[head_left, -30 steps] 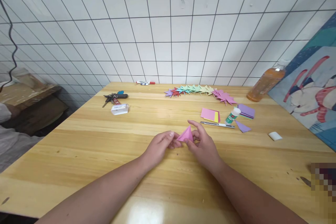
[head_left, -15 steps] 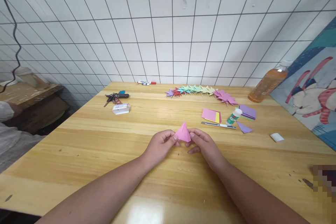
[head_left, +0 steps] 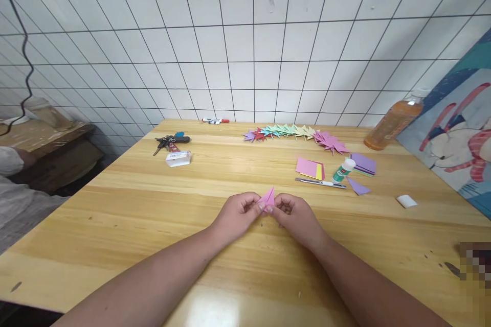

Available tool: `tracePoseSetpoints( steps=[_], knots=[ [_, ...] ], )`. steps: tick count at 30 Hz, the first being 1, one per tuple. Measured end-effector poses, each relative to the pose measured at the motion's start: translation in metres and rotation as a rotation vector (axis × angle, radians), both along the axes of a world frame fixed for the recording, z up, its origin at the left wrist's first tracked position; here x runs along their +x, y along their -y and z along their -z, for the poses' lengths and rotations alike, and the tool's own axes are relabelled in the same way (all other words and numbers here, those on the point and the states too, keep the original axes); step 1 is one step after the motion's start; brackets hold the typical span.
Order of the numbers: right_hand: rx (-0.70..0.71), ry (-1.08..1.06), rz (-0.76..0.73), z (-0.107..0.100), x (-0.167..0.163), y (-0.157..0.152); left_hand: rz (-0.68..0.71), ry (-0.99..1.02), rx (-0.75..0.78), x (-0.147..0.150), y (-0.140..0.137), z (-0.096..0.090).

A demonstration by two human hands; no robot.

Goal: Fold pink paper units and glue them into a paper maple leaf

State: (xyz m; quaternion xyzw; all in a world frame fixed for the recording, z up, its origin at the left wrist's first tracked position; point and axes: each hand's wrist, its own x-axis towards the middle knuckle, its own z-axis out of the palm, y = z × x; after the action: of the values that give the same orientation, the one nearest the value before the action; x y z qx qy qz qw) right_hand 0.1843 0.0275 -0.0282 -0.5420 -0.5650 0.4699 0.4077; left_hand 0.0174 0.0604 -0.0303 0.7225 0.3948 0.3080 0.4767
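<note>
A small folded piece of pink paper (head_left: 269,197) is pinched between both hands above the front middle of the table. My left hand (head_left: 241,210) is closed on its left lower corner, thumb on top. From the other side my right hand (head_left: 294,211) grips the right lower edge, its thumb pressed near the left thumb and its fingers curled behind. The paper's pointed tip faces away from me, and its lower part is covered by the thumbs. Beyond the hands lie a craft knife (head_left: 320,183), a glue stick (head_left: 343,170) and pink and yellow paper squares (head_left: 310,168).
A curved row of colourful folded paper pieces (head_left: 293,131) lies near the tiled wall. Purple paper (head_left: 362,163), a purple folded triangle (head_left: 358,186), an eraser (head_left: 406,201) and a bottle (head_left: 393,122) are right. Keys (head_left: 169,143), a small white box (head_left: 178,158) and a marker (head_left: 215,121) are left.
The pink paper went from a wider spread triangle to a narrower folded shape. My right hand moved inward, bringing the two thumbs close together.
</note>
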Motion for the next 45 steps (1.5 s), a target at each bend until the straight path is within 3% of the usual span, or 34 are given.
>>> tracePoseSetpoints(
  steps=[8, 14, 18, 29, 33, 37, 42, 45],
  knots=[
    [0.076, 0.002, 0.035, -0.004, 0.003, 0.000, 0.098, -0.009, -0.048, 0.000, 0.003, 0.000],
    [0.068, -0.058, 0.105, -0.001, 0.003, 0.000, 0.095, 0.084, -0.184, 0.002, 0.001, 0.001],
    [0.048, -0.164, 0.049, -0.002, 0.001, 0.002, 0.088, 0.033, -0.157, 0.002, 0.001, 0.001],
    [0.050, -0.213, 0.222, -0.001, 0.007, 0.001, 0.126, 0.032, -0.193, 0.001, 0.000, -0.005],
    [0.074, -0.123, 0.193, -0.002, 0.006, 0.001, 0.102, 0.151, -0.255, 0.000, -0.001, -0.005],
    [0.314, 0.147, 0.147, -0.009, 0.010, 0.008, 0.051, 0.243, -0.300, -0.003, -0.005, -0.006],
    [0.545, 0.618, -0.194, -0.016, 0.012, 0.017, 0.051, 0.308, -0.351, -0.005, -0.006, -0.008],
    [0.578, 0.728, -0.215, -0.015, 0.010, 0.015, 0.087, 0.327, -0.358, -0.005, -0.006, -0.009]
  ],
)
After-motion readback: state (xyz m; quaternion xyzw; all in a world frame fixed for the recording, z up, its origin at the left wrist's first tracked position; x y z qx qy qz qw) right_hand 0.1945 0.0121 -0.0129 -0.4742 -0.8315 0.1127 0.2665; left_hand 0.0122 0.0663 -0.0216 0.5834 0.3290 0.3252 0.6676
